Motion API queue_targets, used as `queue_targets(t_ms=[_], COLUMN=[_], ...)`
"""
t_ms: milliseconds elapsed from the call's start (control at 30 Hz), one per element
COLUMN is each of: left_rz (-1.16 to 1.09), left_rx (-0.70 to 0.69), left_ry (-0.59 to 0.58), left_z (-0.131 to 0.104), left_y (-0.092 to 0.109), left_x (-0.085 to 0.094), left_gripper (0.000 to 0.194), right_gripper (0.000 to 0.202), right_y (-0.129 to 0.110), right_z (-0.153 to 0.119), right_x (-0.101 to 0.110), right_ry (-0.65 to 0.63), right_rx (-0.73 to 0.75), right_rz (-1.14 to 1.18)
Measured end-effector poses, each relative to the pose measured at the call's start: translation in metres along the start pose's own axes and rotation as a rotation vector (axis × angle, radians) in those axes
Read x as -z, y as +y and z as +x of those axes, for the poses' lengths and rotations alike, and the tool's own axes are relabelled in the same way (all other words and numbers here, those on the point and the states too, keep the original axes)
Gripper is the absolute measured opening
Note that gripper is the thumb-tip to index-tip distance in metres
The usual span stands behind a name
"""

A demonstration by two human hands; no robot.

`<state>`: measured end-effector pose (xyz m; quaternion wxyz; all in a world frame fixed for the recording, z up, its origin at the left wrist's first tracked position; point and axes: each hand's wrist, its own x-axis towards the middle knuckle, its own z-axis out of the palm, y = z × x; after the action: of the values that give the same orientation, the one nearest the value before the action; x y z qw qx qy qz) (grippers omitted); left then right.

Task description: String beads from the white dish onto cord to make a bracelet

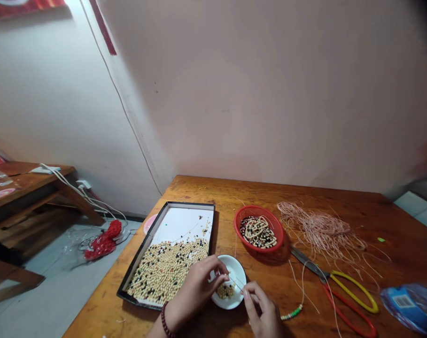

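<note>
My left hand [204,280], a dark beaded bracelet [166,320] on its wrist, is over a white bowl [238,268] with its thumb and fingertips pinched together. A small pale bead [228,274] seems to be at those fingertips. From the lower right, my right hand [261,310] pinches a thin needle [236,284] that slants across the bowl toward the left fingertips. Beige and dark beads [225,291] lie in the bowl. Beside my right hand rests a short strand of green and pale beads [292,313], its cord trailing up and right.
A black-edged tray [180,223] of loose beads stands left of the bowl. Behind are a red basket [239,228] of bead strands and a pile of pink cord [322,230]. Scissors [328,276] and a blue plastic package [410,305] lie to the right.
</note>
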<state>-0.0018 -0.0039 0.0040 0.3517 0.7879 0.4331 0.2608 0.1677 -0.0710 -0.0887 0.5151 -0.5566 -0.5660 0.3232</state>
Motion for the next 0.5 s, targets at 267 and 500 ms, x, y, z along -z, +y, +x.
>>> queue_targets(t_ms=[267, 500], left_rz=[0.001, 0.023], left_rx=[-0.003, -0.03], left_ry=[-0.004, 0.018], left_z=[0.0006, 0.0004], left_y=[0.0017, -0.0026], left_x=[0.001, -0.0014], left_gripper=[0.012, 0.012], right_gripper=[0.031, 0.029], right_y=[-0.0021, -0.0084], right_z=[0.0006, 0.0045], right_x=[0.0002, 0.0074], right_ry=[0.006, -0.11], right_rx=[0.001, -0.015], right_rz=[0.02, 0.032])
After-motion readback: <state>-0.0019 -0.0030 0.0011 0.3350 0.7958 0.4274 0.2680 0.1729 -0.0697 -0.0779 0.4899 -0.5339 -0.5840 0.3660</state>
